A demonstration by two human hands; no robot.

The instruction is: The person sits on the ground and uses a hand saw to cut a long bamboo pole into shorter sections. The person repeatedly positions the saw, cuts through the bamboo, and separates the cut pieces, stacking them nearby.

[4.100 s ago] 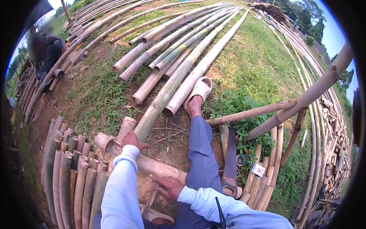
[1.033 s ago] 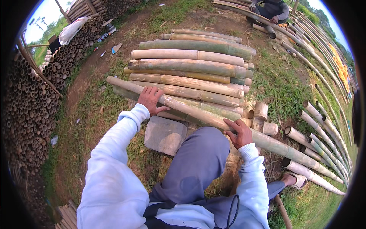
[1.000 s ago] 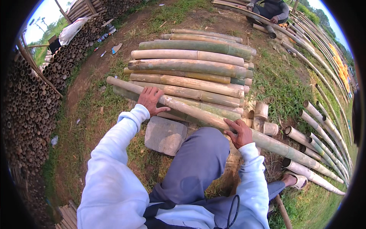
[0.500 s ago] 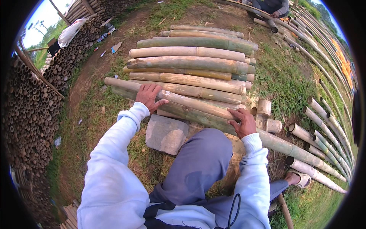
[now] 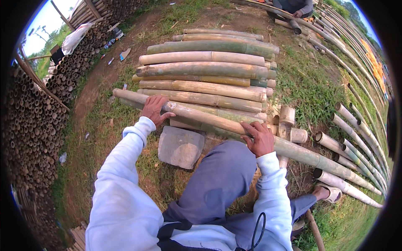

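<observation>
A pale bamboo length (image 5: 201, 113) slants in front of me, its left end farther away. My left hand (image 5: 155, 110) is closed over it near the left end, thumb pointing along the pole. Nearer its right end, my right hand (image 5: 260, 138) grips it from above with bent fingers. A long green bamboo pole (image 5: 305, 154) runs out to the right from beneath my right hand. Leftward, it is mostly hidden under the pale length. Just below my left hand lies a grey block (image 5: 181, 147), beside my knee.
Cut bamboo lengths (image 5: 205, 57) lie in a row beyond my hands. Short bamboo pieces (image 5: 286, 125) form a support by my right hand. Several long poles (image 5: 335, 144) fan out at right. A bamboo stack (image 5: 33, 121) rises at left. Another person (image 5: 298, 7) sits at the far right.
Both hands have shifted slightly with the pale bamboo length, which now covers more of the green pole. The whole view has moved a little.
</observation>
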